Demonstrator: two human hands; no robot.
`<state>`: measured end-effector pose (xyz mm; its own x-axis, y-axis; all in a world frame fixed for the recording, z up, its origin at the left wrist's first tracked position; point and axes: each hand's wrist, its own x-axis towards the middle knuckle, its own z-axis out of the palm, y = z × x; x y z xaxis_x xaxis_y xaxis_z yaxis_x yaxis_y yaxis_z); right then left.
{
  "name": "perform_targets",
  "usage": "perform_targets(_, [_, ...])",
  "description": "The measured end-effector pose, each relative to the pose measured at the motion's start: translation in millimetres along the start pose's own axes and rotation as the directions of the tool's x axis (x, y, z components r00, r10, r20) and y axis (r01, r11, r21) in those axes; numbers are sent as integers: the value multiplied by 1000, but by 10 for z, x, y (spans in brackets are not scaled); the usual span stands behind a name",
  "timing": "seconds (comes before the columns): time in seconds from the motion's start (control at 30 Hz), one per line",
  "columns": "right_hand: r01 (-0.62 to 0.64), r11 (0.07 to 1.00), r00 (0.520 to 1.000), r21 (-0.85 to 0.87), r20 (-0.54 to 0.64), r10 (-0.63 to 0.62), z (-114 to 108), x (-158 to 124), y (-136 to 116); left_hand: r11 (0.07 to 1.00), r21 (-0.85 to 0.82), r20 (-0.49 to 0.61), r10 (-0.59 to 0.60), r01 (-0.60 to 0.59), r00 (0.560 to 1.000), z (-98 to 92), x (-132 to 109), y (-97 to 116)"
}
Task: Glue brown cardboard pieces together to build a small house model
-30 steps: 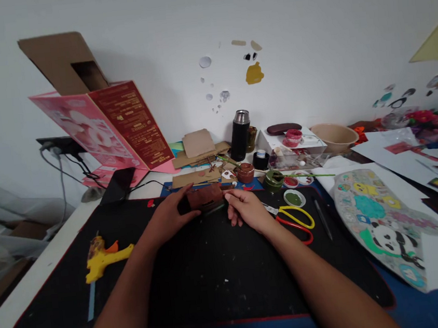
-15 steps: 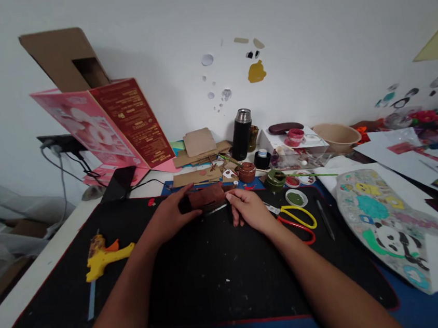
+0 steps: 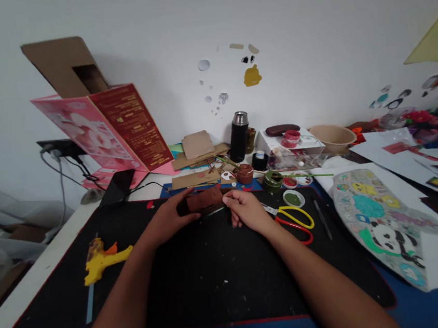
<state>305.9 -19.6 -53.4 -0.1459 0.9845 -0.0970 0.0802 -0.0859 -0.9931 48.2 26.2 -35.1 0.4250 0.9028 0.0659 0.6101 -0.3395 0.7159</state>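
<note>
Hardly anything moves since the earlier frame — slight view shift only. Left hand grips brown piece at its left end, right hand pinches its right end — far side of black mat.

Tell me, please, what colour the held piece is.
The held piece is reddish brown, best seen in the head view.

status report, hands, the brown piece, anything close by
Left hand holding brown piece by its left end. Right hand at its right end, exact grip unclear. Scissors close on the right, glue gun off left.
</note>
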Motion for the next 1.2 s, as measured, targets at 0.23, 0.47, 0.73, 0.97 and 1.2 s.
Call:
perform_targets(0.23, [3,1000,1000,-13,-3,-3,-39,18,8,984,-181,172,37,-5,984,-203,-74,15])
perform_targets(0.47, [19,1000,999,-2,41,-19,-46,31,42,948,-317,77,-12,36,997,-110,-11,-4])
perform_targets(0.73, [20,1000,999,-19,47,-19,-40,34,56,991,-132,-136,0,-18,991,25,53,-81])
perform_targets(0.97, [13,999,999,-40,42,-11,-36,35,54,996,-94,-192,-24,6,981,70,90,-120])
perform_targets(1.2, [29,999,997,-39,75,-26,-47,9,35,971,-240,-56,-34,20,998,34,78,-88])
